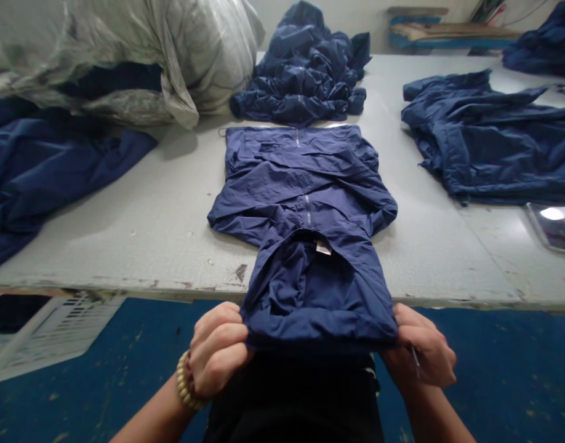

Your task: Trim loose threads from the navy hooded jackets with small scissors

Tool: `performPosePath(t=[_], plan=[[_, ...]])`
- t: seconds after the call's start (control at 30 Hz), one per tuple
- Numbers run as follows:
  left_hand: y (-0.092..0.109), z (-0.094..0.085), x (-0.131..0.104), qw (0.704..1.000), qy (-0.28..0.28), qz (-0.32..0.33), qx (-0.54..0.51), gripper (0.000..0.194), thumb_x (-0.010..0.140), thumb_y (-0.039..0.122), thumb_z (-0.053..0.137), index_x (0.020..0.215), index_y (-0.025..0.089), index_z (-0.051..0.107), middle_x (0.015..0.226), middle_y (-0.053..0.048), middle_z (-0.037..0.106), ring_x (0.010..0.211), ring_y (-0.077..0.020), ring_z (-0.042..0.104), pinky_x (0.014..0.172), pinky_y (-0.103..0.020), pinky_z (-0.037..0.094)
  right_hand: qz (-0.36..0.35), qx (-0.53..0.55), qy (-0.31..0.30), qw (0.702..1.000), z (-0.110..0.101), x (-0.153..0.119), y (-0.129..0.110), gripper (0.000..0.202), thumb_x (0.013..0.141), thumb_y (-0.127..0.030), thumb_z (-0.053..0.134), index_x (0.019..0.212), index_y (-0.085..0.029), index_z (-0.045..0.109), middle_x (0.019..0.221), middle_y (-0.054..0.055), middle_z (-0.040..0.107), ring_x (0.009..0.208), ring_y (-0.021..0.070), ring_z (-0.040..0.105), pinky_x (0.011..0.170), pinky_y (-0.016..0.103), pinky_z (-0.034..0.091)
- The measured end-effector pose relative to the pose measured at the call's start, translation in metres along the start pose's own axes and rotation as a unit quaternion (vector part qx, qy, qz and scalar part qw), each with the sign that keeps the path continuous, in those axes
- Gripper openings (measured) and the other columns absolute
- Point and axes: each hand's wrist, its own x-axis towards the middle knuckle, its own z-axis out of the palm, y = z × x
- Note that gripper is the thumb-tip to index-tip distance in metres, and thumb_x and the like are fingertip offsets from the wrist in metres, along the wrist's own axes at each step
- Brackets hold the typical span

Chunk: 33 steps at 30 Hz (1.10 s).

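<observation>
A navy blue jacket with a front zipper lies on the table, its hood pulled over the near edge toward me. My left hand, with a beaded bracelet at the wrist, grips the hood's left corner in closed fingers. At the opposite corner my right hand pinches the fabric, and a thin metal tool, its kind unclear, sticks out from that hand. The hood is stretched flat between both hands, its opening facing up. Inside the neck a small white label shows.
Behind the jacket sits a heap of navy garments. More navy garments lie at the right and left of the white table. A large grey sack stands back left; a phone-like dark object rests near the right edge.
</observation>
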Motion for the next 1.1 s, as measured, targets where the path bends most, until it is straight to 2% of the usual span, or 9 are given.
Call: performPosePath(t=[0.23,0.4,0.5,0.63,0.7,0.77,0.87,1.0,1.1], plan=[[-0.004,0.013,0.02,0.984,0.024,-0.171,0.044,0.018,0.091,0.011,0.075,0.102,0.021,0.065,0.089,-0.004,0.068,0.085,-0.0188,0.065,0.078,-0.034,0.056,0.134,-0.159,0.013,0.978,0.008,0.002,0.001,0.022,0.089,-0.023,0.075,0.074,-0.024,0.059,0.067,-0.001,0.063,0.056,0.0138,0.057,0.055,0.026,0.045],[-0.019,0.004,0.045,0.952,-0.141,-0.231,-0.144,0.008,0.096,0.023,0.077,0.098,0.02,0.071,0.095,-0.006,0.074,0.092,-0.0193,0.069,0.086,-0.032,0.055,0.298,-0.117,-0.104,0.942,0.006,0.03,0.008,0.024,0.09,-0.03,0.069,0.073,-0.022,0.055,0.062,-0.006,0.048,0.054,0.0101,0.044,0.053,0.022,0.038],[-0.037,0.0,0.071,0.898,-0.27,-0.246,-0.247,0.03,0.098,0.044,0.075,0.084,0.018,0.07,0.078,-0.001,0.069,0.077,-0.0155,0.064,0.074,-0.028,0.049,0.369,-0.065,-0.152,0.915,0.0,0.065,0.017,0.025,0.09,-0.036,0.066,0.073,-0.021,0.054,0.066,-0.004,0.049,0.06,0.0117,0.045,0.057,0.023,0.038],[-0.07,-0.002,0.12,0.832,-0.417,-0.285,-0.23,0.053,0.103,0.06,0.06,0.073,0.016,0.064,0.068,0.002,0.058,0.064,-0.0116,0.051,0.062,-0.026,0.039,0.405,0.036,-0.382,0.83,-0.017,0.13,0.05,0.035,0.078,-0.046,0.081,0.073,-0.02,0.058,0.07,-0.003,0.058,0.065,0.0139,0.05,0.06,0.025,0.04],[-0.09,0.0,0.141,0.854,-0.39,-0.289,-0.185,0.051,0.101,0.062,0.06,0.079,0.017,0.067,0.075,0.001,0.064,0.07,-0.0136,0.057,0.066,-0.026,0.044,0.394,0.01,-0.42,0.817,-0.025,0.16,0.068,0.046,0.068,-0.053,0.089,0.071,-0.021,0.057,0.068,-0.003,0.057,0.064,0.0143,0.05,0.058,0.026,0.039],[-0.115,0.004,0.154,0.915,-0.295,-0.255,-0.101,0.044,0.101,0.061,0.061,0.1,0.019,0.073,0.1,-0.004,0.074,0.095,-0.0201,0.067,0.088,-0.032,0.052,0.371,-0.096,-0.331,0.862,-0.027,0.178,0.072,0.05,0.068,-0.062,0.088,0.077,-0.021,0.061,0.065,-0.003,0.056,0.06,0.0151,0.049,0.055,0.027,0.035],[-0.156,0.014,0.152,0.949,-0.243,-0.19,0.061,0.061,0.1,0.064,0.06,0.145,0.022,0.062,0.151,-0.013,0.061,0.144,-0.0308,0.051,0.122,-0.047,0.038,0.31,-0.235,-0.186,0.902,-0.013,0.176,0.038,0.068,0.078,-0.071,0.078,0.119,-0.017,0.07,0.066,-0.001,0.061,0.056,0.0173,0.054,0.054,0.028,0.038],[-0.195,0.034,0.125,0.873,-0.374,-0.234,0.208,0.097,0.089,0.082,0.059,0.167,0.027,0.041,0.176,-0.014,0.031,0.163,-0.0457,0.018,0.129,-0.062,0.02,0.225,-0.207,-0.283,0.909,0.044,0.139,-0.037,0.1,0.087,-0.08,0.065,0.163,-0.02,0.043,0.086,0.009,0.078,0.066,0.0253,0.072,0.063,0.033,0.053],[-0.2,0.045,0.109,0.848,-0.382,-0.267,0.253,0.098,0.091,0.085,0.05,0.17,0.029,0.034,0.179,-0.012,0.025,0.164,-0.0476,0.014,0.13,-0.065,0.012,0.229,-0.28,-0.368,0.857,0.088,0.12,-0.044,0.112,0.087,-0.083,0.062,0.167,-0.009,0.036,0.091,0.019,0.081,0.076,0.0349,0.078,0.069,0.04,0.057]])
